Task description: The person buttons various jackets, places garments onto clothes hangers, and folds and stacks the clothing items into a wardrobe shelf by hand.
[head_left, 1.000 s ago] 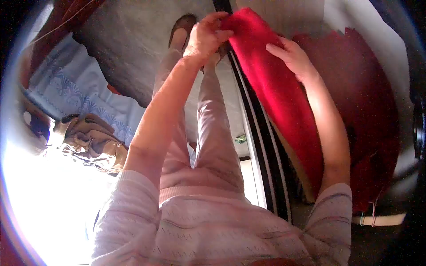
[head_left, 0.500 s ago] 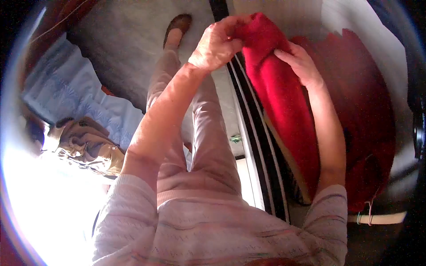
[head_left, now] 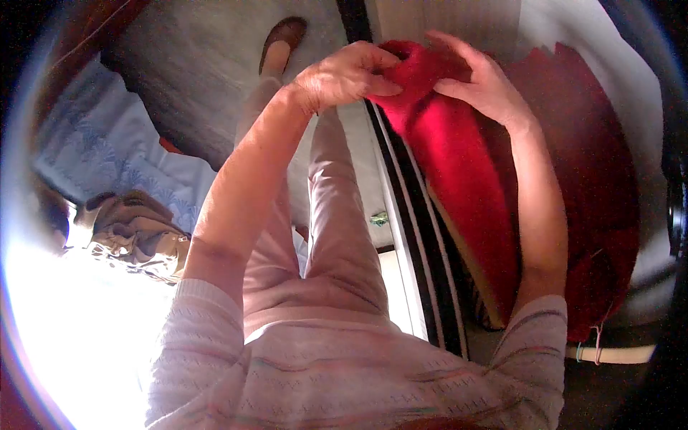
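A bright red, fuzzy cloth point(head_left: 459, 172) hangs in a long fold from near the top of the view down beside my right forearm. My left hand point(head_left: 351, 75) is closed on its upper edge, thumb and fingers pinching the fabric. My right hand point(head_left: 491, 89) is at the cloth's upper right, thumb and fingers spread apart, the thumb touching or very near the fabric. Beyond my right arm spreads a darker red cloth point(head_left: 580, 165) with a jagged top edge; whether the two are one piece, I cannot tell.
Black-and-white striped fabric point(head_left: 423, 236) runs below the red cloth. On the left are blue patterned bedding point(head_left: 122, 150) and a crumpled brown garment point(head_left: 136, 229). My brown shoe point(head_left: 287, 36) stands on the grey floor point(head_left: 193, 64). A pale bar point(head_left: 620, 354) is at lower right.
My left hand has shifted slightly left and down with the cloth's edge. My right hand has opened, its fingers lifting and spreading away from the thumb.
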Demonstrator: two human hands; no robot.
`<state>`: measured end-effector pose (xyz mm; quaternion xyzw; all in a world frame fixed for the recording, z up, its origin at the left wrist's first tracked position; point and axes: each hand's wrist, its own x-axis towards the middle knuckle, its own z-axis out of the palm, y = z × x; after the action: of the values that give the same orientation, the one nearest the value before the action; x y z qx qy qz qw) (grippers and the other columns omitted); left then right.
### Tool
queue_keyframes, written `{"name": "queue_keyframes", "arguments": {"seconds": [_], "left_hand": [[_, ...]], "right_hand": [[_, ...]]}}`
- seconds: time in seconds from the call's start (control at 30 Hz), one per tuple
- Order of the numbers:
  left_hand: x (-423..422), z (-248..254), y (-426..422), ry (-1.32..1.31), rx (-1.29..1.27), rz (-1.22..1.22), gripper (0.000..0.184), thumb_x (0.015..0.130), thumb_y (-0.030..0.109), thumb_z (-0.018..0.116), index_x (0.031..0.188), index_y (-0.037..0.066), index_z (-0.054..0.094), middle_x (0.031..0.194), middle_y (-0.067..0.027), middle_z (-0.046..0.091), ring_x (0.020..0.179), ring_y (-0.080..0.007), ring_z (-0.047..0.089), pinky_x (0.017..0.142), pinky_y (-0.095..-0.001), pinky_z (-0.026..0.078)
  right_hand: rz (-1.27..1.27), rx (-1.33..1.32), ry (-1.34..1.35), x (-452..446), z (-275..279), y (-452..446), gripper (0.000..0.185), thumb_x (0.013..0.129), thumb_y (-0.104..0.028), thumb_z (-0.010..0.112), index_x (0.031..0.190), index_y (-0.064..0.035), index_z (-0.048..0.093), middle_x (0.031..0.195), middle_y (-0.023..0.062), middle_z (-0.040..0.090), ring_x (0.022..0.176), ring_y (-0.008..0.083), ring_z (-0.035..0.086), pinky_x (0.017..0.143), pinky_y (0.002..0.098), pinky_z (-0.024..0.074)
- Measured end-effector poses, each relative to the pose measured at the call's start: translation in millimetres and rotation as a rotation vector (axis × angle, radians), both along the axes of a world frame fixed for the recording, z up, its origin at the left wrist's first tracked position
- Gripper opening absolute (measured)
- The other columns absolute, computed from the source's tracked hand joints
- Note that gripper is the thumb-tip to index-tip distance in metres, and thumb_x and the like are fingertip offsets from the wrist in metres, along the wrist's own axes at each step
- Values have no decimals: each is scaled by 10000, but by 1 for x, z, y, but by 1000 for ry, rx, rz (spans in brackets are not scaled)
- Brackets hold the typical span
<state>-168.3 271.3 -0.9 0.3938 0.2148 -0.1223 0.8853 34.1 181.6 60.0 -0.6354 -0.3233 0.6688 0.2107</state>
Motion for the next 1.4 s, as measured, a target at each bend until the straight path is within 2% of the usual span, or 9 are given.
{"name": "queue_keyframes", "arguments": {"seconds": [0.23, 0.4, 0.7, 0.73, 0.83, 1.03, 1.17, 1.27, 1.4], "left_hand": [[4, 2, 14, 31, 213, -116, 280, 747, 277, 637, 843, 14, 644, 658, -56, 581, 646, -111, 510, 643, -281, 421], [-6, 2, 15, 111, 291, -198, 306, 737, 305, 655, 877, 34, 642, 683, -67, 595, 654, -117, 537, 636, -280, 438], [-15, -21, 9, 333, 390, 186, 337, 750, 200, 664, 1025, 15, 600, 836, -76, 632, 787, -135, 571, 724, -280, 460], [-15, -27, 8, 326, 403, 211, 344, 759, 158, 664, 1055, 1, 587, 886, -73, 634, 840, -132, 572, 753, -275, 459], [-9, -40, 3, 267, 102, 496, 374, 732, 155, 676, 1068, 17, 587, 923, -77, 631, 911, -158, 561, 827, -285, 425], [0, -46, 25, 268, -33, -51, 511, 710, 177, 670, 1175, 38, 510, 1039, -60, 603, 974, -178, 546, 902, -293, 376], [8, -31, 23, 503, -256, 190, 171, 793, 98, 578, 895, -32, 622, 815, -71, 632, 713, -159, 592, 684, -254, 479], [-5, -77, -6, 263, -317, 157, 432, 731, 212, 675, 1104, 26, 557, 993, -74, 624, 967, -184, 559, 907, -305, 397], [-5, -85, -16, 292, -401, 145, 462, 725, 130, 685, 1123, -22, 507, 1027, -102, 595, 930, -184, 575, 847, -292, 457]], "right_hand": [[760, 41, -163, 7, 9, 60, 406, 687, -170, 649, 1066, -56, 561, 1253, 129, 445, 1152, 263, 432, 975, 346, 334], [1113, -141, -371, 4, 7, 90, 367, 684, -282, 678, 879, 14, 582, 948, 147, 558, 942, 295, 509, 827, 362, 399], [272, -53, -49, -1, -24, 63, 342, 793, -311, 626, 985, -32, 574, 930, 61, 605, 859, 137, 556, 745, 265, 455], [469, -82, -221, -4, -16, 80, 314, 805, -86, 594, 1089, 4, 492, 896, 70, 595, 813, 166, 569, 741, 264, 467], [63, 18, 28, -13, -38, 67, 398, 782, -118, 640, 1123, 2, 473, 1017, 98, 555, 901, 166, 539, 783, 275, 456], [-91, -154, 108, -24, -41, 55, 472, 796, -216, 634, 1183, -10, 460, 1056, 106, 553, 948, 181, 531, 827, 300, 436], [-45, -299, 61, -20, -37, 26, 375, 825, -247, 592, 1087, 17, 541, 911, 67, 617, 806, 134, 585, 751, 262, 470], [-96, -538, 187, -15, -48, 12, 314, 834, -216, 574, 1036, 25, 567, 888, 79, 621, 751, 144, 594, 711, 270, 485], [-87, -524, 204, -5, -60, -2, 282, 821, -194, 579, 1020, 6, 589, 873, 82, 638, 727, 173, 612, 694, 294, 493]]}}
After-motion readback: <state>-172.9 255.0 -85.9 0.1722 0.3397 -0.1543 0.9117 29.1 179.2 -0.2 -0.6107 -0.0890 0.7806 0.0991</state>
